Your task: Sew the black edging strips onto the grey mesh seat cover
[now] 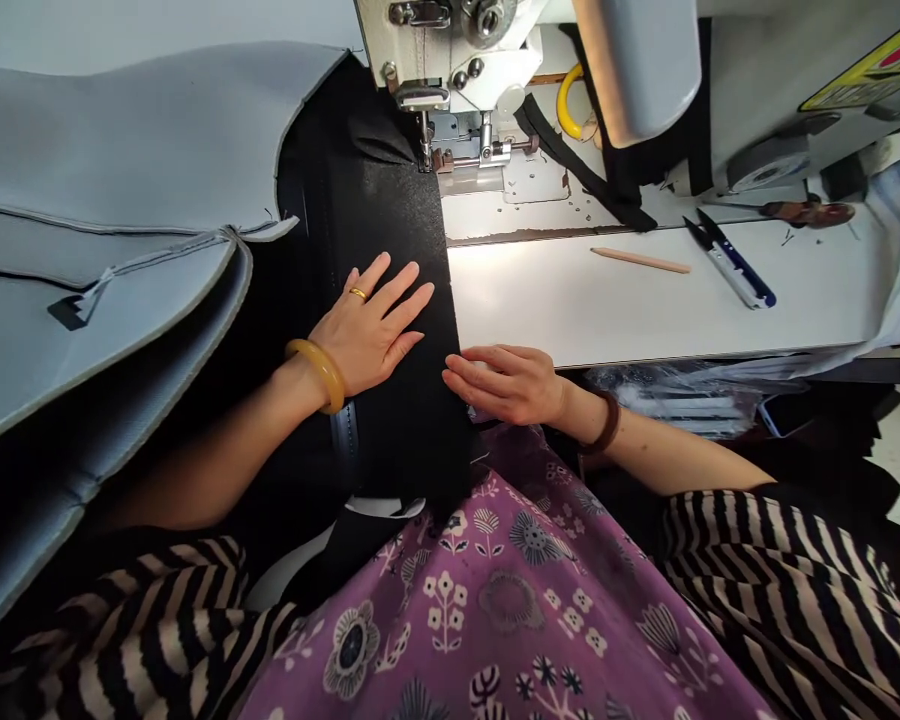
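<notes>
My left hand (367,332) lies flat on the black cloth (401,440), fingers spread and pressing down, gripping nothing. My right hand (504,385) sits lower right of centre, its fingers (469,372) half curled against the cloth's right edge, with no pinch on it. The cloth runs up the middle of the frame and under the presser foot (425,150) of the sewing machine (465,70) at top. A grey padded piece (97,170) fills the upper left. On the white table (570,310) to my right lie a pencil (640,260) and thread snips (731,262).
</notes>
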A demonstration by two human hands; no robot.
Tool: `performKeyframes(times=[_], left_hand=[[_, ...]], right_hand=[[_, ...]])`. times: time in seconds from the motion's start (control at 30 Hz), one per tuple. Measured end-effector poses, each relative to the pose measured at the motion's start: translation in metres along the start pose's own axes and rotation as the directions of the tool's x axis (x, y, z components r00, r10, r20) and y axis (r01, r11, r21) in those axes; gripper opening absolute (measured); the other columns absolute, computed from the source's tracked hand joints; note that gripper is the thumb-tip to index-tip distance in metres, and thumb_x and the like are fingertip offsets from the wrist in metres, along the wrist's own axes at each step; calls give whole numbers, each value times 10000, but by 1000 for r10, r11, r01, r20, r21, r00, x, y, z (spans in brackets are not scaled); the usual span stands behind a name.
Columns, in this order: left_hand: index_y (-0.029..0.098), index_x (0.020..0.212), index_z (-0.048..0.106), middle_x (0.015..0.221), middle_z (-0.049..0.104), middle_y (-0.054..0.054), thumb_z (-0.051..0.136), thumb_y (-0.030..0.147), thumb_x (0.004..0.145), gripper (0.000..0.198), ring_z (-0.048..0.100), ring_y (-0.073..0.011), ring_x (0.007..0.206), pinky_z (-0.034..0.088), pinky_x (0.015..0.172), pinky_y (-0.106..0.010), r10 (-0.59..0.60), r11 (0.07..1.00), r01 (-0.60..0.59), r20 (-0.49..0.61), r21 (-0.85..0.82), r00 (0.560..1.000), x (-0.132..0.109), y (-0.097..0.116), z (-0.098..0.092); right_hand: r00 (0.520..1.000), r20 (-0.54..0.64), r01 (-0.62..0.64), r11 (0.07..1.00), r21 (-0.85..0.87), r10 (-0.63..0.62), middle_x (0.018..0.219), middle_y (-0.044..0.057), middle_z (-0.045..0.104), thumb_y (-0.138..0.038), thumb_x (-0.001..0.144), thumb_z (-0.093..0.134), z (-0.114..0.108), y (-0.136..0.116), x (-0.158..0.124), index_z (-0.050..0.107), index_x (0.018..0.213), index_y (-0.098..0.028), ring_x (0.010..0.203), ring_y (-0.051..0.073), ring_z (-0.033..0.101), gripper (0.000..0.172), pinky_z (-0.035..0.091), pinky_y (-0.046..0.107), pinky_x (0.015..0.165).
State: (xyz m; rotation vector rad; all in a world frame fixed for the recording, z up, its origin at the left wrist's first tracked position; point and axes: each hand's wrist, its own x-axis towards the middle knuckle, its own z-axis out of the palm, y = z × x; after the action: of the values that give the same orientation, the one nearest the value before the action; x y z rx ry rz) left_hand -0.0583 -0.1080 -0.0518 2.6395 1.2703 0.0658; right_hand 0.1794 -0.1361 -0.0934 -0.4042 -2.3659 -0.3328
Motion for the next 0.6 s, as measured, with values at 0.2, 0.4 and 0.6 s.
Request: performKeyframes(times=[0.2,0.4,0.6], left_hand=[[168,1356,553,1435,493,-160,499,334,937,453,418,-393,1339,436,1036,-605,45,998,-43,-59,43,997,0,0,-2],[165,1337,574,1413,520,-149,472,359,951,444,452,-388,1308,477,1005,-577,58,993,-49,-86,105,995,7,-7,-4],[177,1327,580,1406,528,-140,455,371,954,439,448,-365,1322,453,1030,-564,70,994,-60,-102,93,992,24,-26,-5]], right_hand=[[996,87,-5,1000,27,2,969,26,744,-141,895,582,-10,0,8,709,934,-146,855,131,671,133,560,225,700],[991,134,13,999,30,-17,953,15,747,-119,894,555,-12,12,17,711,926,-145,878,150,691,161,580,224,693],[971,234,52,998,37,-59,1007,45,731,-73,923,481,-6,34,24,689,995,-136,934,134,673,229,577,239,815]])
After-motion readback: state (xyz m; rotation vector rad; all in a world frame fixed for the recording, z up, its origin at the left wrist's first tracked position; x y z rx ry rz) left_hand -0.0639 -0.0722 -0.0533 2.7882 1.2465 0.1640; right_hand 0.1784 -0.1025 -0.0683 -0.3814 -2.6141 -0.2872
